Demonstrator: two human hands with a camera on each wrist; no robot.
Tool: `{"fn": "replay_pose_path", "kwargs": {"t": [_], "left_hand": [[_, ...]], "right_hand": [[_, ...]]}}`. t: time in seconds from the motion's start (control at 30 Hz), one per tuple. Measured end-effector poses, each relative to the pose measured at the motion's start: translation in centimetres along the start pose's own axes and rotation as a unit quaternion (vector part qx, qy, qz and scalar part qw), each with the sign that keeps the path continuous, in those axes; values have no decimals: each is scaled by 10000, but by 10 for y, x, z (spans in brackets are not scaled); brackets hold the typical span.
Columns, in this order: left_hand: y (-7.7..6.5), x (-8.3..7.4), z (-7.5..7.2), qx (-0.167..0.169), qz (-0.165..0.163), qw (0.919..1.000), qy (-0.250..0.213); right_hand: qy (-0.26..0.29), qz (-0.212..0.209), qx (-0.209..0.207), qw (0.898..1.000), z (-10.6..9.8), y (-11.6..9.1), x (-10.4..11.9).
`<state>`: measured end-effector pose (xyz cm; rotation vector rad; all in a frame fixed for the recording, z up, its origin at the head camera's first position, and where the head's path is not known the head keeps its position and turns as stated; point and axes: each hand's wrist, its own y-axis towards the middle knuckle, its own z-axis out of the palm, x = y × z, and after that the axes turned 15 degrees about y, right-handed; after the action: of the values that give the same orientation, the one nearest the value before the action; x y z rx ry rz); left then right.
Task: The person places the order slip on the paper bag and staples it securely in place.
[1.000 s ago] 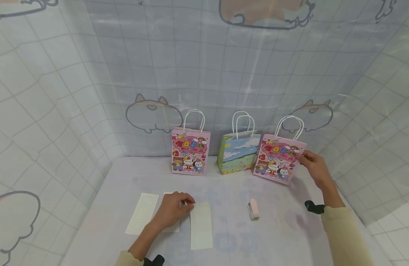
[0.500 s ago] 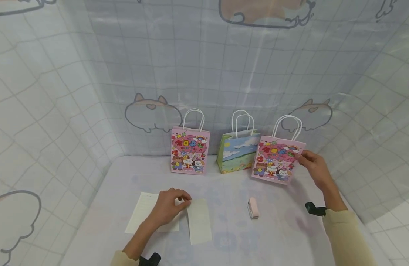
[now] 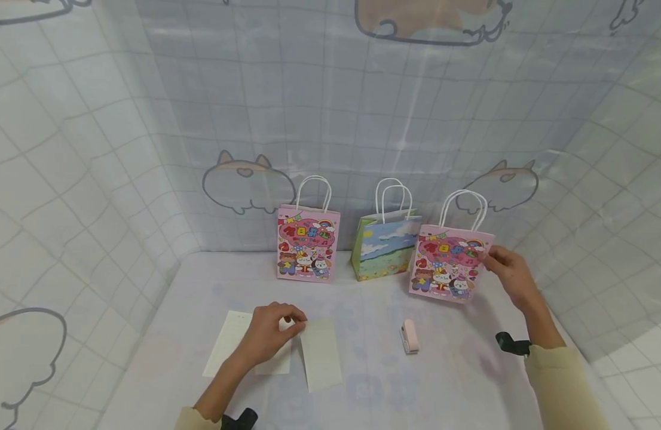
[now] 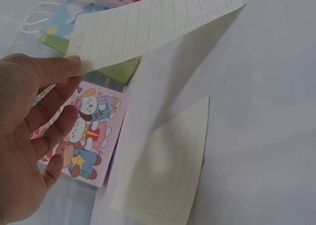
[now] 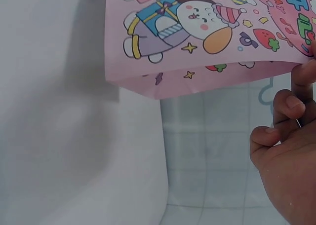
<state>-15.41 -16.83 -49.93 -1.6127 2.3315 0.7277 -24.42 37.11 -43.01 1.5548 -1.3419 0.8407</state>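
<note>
Left of the pink stapler (image 3: 409, 337), the left hand (image 3: 269, 334) pinches a lined slip (image 3: 321, 355) by one corner; behind the stapler, rightward, the right hand (image 3: 513, 278) seemingly grips a pink bag (image 3: 451, 263) by its edge.

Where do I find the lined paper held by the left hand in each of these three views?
Head: the lined paper is at lower middle, beside the left hand.
Left wrist: it crosses the top, pinched at its left end.
Right wrist: not in it.
Shared landmark: the pink bag in the right hand, cut off above in both wrist views.
</note>
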Motion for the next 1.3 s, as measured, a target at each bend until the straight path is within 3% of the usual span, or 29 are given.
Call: {"fn": "replay_pose_path", "kwargs": {"t": [0.3, 0.57, 0.8, 1.3], "left_hand": [[1, -2, -5, -56, 122, 9999, 62], [2, -5, -7, -90, 163, 9998, 7], [2, -9, -8, -158, 248, 9995, 77], [2, -23, -14, -76, 77, 9999, -25]], "right_hand": [[99, -43, 13, 9999, 3, -8, -3], [-47, -192, -5, 9998, 13, -11, 9], [258, -619, 219, 9975, 25, -12, 17], [391, -887, 514, 9940, 46, -17, 39]]}}
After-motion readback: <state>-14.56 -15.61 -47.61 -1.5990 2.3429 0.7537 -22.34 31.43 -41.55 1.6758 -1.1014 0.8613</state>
